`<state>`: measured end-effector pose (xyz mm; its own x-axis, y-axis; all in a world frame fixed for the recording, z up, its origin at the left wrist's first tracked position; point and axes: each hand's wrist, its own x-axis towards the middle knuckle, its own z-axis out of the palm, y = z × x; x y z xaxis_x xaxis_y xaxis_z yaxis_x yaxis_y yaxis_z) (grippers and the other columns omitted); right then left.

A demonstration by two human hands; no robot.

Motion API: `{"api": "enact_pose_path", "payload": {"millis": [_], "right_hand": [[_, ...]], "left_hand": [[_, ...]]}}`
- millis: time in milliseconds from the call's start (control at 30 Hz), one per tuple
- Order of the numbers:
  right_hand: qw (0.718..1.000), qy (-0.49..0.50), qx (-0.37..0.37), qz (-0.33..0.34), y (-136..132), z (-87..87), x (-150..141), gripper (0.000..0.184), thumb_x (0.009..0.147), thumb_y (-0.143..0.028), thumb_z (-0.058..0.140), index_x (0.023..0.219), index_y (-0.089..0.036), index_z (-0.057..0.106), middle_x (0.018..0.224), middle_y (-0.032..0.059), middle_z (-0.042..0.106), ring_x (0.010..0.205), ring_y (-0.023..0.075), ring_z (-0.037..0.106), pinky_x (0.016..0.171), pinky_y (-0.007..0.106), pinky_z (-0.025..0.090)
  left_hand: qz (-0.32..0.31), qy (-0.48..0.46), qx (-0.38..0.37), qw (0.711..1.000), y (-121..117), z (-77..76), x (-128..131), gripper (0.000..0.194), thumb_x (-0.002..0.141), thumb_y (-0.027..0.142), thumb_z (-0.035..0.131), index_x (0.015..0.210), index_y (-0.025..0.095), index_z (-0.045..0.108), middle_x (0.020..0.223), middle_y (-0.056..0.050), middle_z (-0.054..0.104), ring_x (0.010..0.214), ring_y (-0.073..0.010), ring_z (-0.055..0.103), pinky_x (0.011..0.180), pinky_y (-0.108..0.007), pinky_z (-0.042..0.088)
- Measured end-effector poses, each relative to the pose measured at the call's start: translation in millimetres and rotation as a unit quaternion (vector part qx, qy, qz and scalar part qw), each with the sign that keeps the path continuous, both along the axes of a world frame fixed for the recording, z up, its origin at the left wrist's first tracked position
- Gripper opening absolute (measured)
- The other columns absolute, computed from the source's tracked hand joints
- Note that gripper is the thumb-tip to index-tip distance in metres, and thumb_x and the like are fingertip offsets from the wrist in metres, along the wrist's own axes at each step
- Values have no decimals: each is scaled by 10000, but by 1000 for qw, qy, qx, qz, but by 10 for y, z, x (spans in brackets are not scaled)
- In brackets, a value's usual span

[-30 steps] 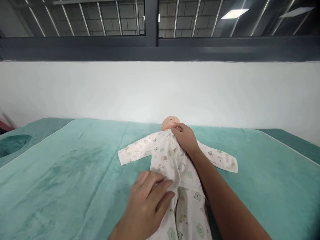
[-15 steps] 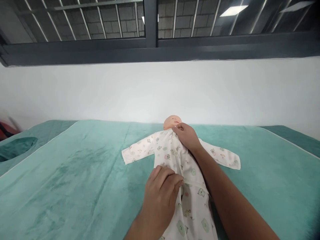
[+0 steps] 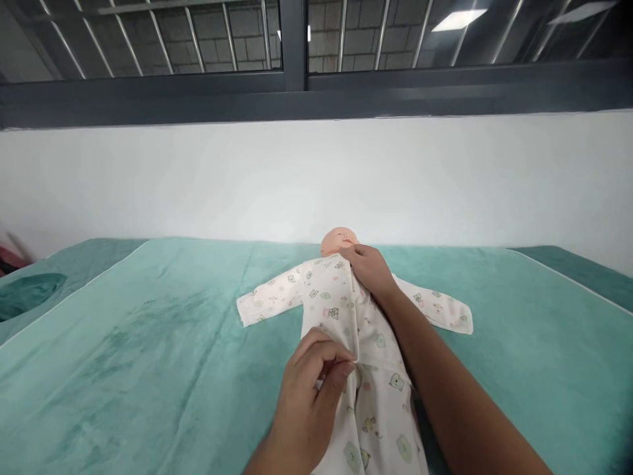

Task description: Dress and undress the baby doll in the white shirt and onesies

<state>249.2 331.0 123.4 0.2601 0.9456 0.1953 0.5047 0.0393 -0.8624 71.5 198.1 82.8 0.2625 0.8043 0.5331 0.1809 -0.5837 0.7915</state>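
Note:
A baby doll (image 3: 338, 240) lies on its back, its head toward the wall. It is dressed in a white baby romper (image 3: 378, 389) printed with small green animals, both sleeves spread out sideways. Low on the front opening, my left hand (image 3: 316, 389) pinches the edge of the cloth between thumb and fingertips. My right hand (image 3: 370, 269) is closed at the neckline just under the doll's chin, gripping the collar; its fingertips are partly hidden. The front edge runs as a straight line between my two hands.
A teal plush cover (image 3: 148, 343) lies under the doll, with a dark oval opening (image 3: 30, 295) at the far left. Behind it rises a white wall (image 3: 208, 178) below a dark window frame (image 3: 198, 102). Something red (image 3: 12, 257) shows at the left edge.
The romper's front edge has gone from wrinkled to pulled straight. My left hand has shifted slightly and now shows a clear pinch on the cloth. My right hand stays at the collar.

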Motion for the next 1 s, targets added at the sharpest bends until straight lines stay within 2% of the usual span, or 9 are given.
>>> {"api": "enact_pose_path", "payload": {"millis": [300,367,433,533,600,700,800,867,1000], "right_hand": [[998,-53,22,-18,8,-30,-23,273,778,-411,502,607,-219,409,625,-34,475,621,141,429,574,256,319],[998,-21,48,-31,-11,-29,-3,243,806,-413,463,658,-220,468,677,-26,522,662,147,462,612,256,349],[997,4,61,-45,-54,-25,26,209,818,-383,436,710,-219,506,694,-25,539,677,149,479,630,254,360],[997,-24,49,-53,-187,-27,38,132,807,-330,450,750,-228,512,666,-34,540,645,149,474,601,250,336],[994,-81,48,-54,-318,-38,6,112,814,-310,456,742,-233,494,655,-34,535,626,149,459,584,251,303],[982,-168,65,-49,-537,-63,-75,166,851,-307,436,703,-231,445,610,-37,487,573,140,404,559,256,250],[974,-207,85,-26,-708,-87,-131,182,864,-311,436,704,-229,415,568,-47,449,530,131,371,543,254,222],[973,-213,87,-16,-768,-98,-143,208,862,-321,444,684,-223,398,558,-47,445,524,128,373,541,252,213],[977,-196,79,-7,-783,-110,-141,292,862,-352,444,622,-211,356,535,-42,423,526,128,360,538,253,208]], "left_hand": [[-19,93,36,995,-3,7,-45,202,898,184,495,699,196,520,629,8,505,619,-121,479,601,-270,384],[-19,58,-6,998,6,-15,-82,251,898,229,503,649,191,494,593,15,465,579,-113,444,569,-259,365],[3,-25,-85,996,38,-41,-133,318,902,319,510,614,188,467,575,19,429,552,-108,411,530,-248,343],[82,-143,-201,966,139,-57,-213,395,897,442,504,602,188,435,565,27,380,540,-104,372,503,-236,322],[138,-159,-242,947,232,-55,-252,396,877,474,527,615,187,449,576,30,381,550,-102,366,506,-227,324],[185,-147,-282,930,374,-73,-279,303,830,480,582,754,187,570,675,6,512,622,-122,465,533,-222,369],[188,-169,-309,917,499,-142,-295,324,780,464,637,966,200,620,912,-43,632,847,-188,592,633,-260,457],[188,-196,-309,911,568,-200,-317,330,747,437,669,959,188,623,996,-60,638,956,-218,596,722,-302,489],[225,-207,-295,905,669,-289,-401,280,720,357,668,925,172,625,1021,-58,636,958,-214,598,867,-367,472]]}}
